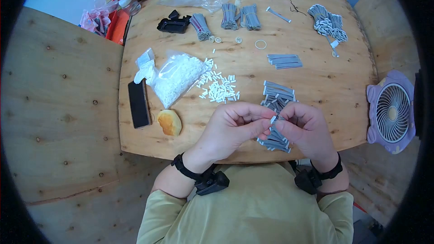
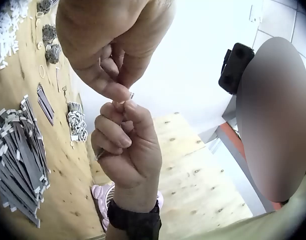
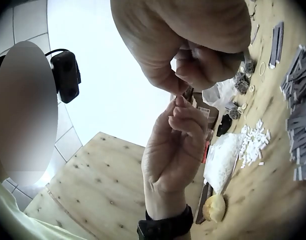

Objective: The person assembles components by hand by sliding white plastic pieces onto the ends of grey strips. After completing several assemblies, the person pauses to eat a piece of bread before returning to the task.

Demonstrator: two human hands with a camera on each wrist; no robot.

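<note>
In the head view my left hand (image 1: pixel 235 124) pinches a small white sleeve (image 1: pixel 273 119) between thumb and index finger. My right hand (image 1: pixel 307 129) meets it fingertip to fingertip, thumb and index pressed together. In the left wrist view, a thin grey end (image 2: pixel 98 154) pokes out beside the right hand's (image 2: pixel 128 145) curled little finger; the rest of this flat strip is hidden in the fingers. Below both hands lies a heap of grey flat strips with white ends (image 1: pixel 278 91). Loose white sleeves (image 1: pixel 221 89) are piled left of the heap.
A bag of white sleeves (image 1: pixel 177 77), a phone (image 1: pixel 139 104) and a bread bun (image 1: pixel 169 122) lie on the left. Bundled strips (image 1: pixel 229 16), a row of strips (image 1: pixel 285 61) and a coiled bundle (image 1: pixel 326 21) lie farther back. A fan (image 1: pixel 391 112) stands right.
</note>
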